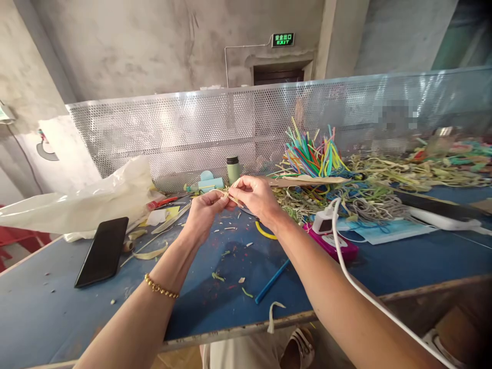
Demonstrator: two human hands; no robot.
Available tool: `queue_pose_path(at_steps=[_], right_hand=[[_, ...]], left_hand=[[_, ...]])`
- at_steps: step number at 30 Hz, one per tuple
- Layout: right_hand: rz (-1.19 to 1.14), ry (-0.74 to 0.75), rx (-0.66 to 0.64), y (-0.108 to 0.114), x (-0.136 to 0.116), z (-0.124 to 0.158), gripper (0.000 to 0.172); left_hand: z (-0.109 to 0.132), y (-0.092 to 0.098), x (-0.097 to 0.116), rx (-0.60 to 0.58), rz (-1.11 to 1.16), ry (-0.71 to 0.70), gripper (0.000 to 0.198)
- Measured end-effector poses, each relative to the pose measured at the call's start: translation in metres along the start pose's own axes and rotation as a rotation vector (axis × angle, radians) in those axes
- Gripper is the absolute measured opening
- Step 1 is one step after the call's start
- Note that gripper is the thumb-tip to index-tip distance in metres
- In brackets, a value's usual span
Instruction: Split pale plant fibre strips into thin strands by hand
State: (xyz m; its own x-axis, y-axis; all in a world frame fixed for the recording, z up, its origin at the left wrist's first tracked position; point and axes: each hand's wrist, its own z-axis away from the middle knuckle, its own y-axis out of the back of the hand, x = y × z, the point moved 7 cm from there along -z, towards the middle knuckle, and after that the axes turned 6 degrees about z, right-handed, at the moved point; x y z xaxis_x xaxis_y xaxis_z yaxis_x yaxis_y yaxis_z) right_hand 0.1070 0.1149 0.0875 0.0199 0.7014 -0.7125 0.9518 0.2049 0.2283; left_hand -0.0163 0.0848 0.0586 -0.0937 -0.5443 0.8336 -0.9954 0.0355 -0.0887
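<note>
Above the middle of the blue table, my two hands meet with fingertips almost touching. Between them is a thin, pale strip that looks like dried husk. Thumb and fingers of my left hand pinch it from one side. My right hand pinches it from the other, its fingers partly covering the strip. Just behind the hands stand a green bottle with a dark cap and a light-blue item. Pale husk scraps lie left of my left hand.
A phone and red-handled scissors lie left. To the right are a charger on a magenta box, its white cable crossing my right forearm, colourful sticks and heaped fibres. A perforated metal screen borders the back.
</note>
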Motion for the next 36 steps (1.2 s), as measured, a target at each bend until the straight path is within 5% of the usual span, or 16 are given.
queue_pose_path(at_steps=[13,17,21,26,36], right_hand=[[-0.196,-0.062,0.066,-0.007,0.008,0.001,0.016],[0.001,-0.069,0.010,-0.002,0.008,0.000,0.020],[0.257,-0.059,0.106,0.016,0.004,-0.002,0.033],[0.289,-0.008,-0.099,-0.001,0.001,0.001,0.029],[0.286,-0.016,-0.123,-0.008,0.004,0.002,0.019]], left_hand=[[0.000,-0.002,-0.001,0.022,0.107,-0.036,0.012],[0.000,-0.001,-0.003,0.022,0.110,-0.014,0.014],[-0.003,0.009,-0.007,0.116,0.117,0.009,0.017],[-0.004,0.013,-0.010,0.130,0.092,0.011,0.016],[-0.001,0.008,-0.010,0.117,0.166,0.055,0.020]])
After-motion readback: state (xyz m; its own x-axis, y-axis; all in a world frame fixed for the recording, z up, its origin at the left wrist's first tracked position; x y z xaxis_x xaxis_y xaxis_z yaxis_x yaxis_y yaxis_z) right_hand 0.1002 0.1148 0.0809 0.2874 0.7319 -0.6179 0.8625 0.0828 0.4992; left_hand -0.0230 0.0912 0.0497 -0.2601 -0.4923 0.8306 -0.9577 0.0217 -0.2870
